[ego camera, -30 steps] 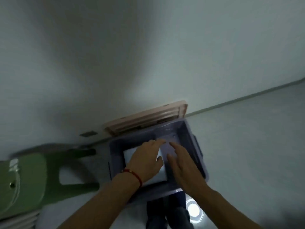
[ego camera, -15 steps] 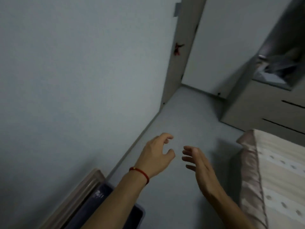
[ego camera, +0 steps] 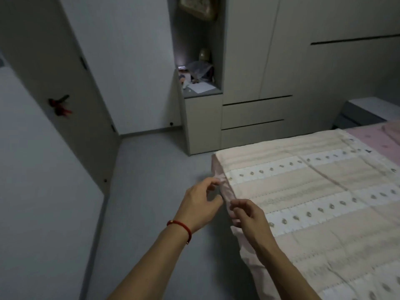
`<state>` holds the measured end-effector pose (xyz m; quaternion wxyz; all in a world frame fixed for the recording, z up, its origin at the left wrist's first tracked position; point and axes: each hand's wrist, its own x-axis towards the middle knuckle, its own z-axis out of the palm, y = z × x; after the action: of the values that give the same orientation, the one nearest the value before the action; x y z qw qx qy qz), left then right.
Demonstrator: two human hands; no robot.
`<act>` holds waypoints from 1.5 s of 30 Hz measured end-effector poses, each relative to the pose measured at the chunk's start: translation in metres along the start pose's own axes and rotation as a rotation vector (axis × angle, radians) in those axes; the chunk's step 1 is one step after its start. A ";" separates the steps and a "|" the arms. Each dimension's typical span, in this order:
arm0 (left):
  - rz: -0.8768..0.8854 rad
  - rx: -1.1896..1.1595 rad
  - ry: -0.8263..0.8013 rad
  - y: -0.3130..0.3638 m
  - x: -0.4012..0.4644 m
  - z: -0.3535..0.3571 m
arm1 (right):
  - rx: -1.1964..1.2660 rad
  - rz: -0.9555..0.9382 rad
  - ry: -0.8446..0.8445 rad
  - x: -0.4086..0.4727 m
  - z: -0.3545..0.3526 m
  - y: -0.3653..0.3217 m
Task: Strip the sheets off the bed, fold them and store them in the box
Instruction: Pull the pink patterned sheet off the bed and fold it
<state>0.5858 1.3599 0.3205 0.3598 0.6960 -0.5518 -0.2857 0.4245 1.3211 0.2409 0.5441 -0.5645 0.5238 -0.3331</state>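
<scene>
Hands [ego camera: 225, 210] at bed sheet [ego camera: 313, 191] edge

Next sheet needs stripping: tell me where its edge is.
Head view, centre: the sheet edge runs down the bed's left side, pinched between the left hand and right hand.

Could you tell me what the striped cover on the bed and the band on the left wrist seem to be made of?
The bed cover looks like soft quilted cloth, matte: rows of stitching run across its beige and white bands, and its edge puckers where the left hand and right hand pinch it. The wrist band looks like thin red cord with a small bead, though the blur leaves that open.
</scene>
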 end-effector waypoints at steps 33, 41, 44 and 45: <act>0.317 0.092 -0.848 -0.072 0.782 -0.012 | 0.294 0.242 0.726 0.677 0.060 -0.109; 0.504 0.290 -1.107 -0.009 0.953 0.051 | 0.388 0.311 0.890 0.837 0.004 -0.131; 0.575 0.260 -1.096 0.017 1.007 0.084 | 0.359 0.309 0.983 0.866 -0.031 -0.148; 0.584 0.262 -1.115 0.026 1.023 0.097 | 0.344 0.311 1.022 0.873 -0.041 -0.150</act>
<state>0.7266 0.3421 0.2851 -0.0062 0.3021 -0.8532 -0.4251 0.6199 0.4561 0.2237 0.3483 -0.1504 0.7360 -0.5607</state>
